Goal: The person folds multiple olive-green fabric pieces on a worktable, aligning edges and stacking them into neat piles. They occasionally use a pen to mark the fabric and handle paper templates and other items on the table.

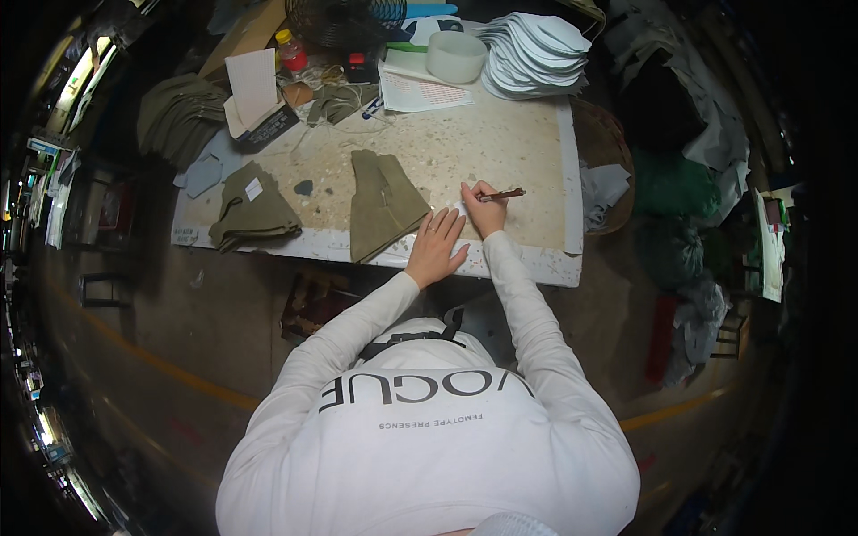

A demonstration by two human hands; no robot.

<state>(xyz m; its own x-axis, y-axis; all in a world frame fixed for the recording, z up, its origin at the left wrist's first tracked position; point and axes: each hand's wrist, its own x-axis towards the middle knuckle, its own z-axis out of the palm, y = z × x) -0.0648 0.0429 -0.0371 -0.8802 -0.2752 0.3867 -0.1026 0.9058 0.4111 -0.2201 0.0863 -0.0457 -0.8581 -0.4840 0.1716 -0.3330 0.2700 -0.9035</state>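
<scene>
A brown pen (506,195) is gripped in my right hand (485,213), which rests on the worktable (518,143) near its front edge. Between my hands lies a small piece of white paper (460,211), partly hidden by my fingers. My left hand (436,247) lies flat with fingers stretched out, at the edge of that paper and touching or close to a folded olive fabric piece (382,201). Farther left sits a stack of olive fabric pieces (256,205) with a small white label (254,188) on top.
At the back right stands a tall stack of white cut pieces (534,58). Beside it are a roll of clear tape (456,57) and a printed sheet (424,92). A small box with cards (259,121), a red bottle (291,52) and a fan (344,13) occupy the back left.
</scene>
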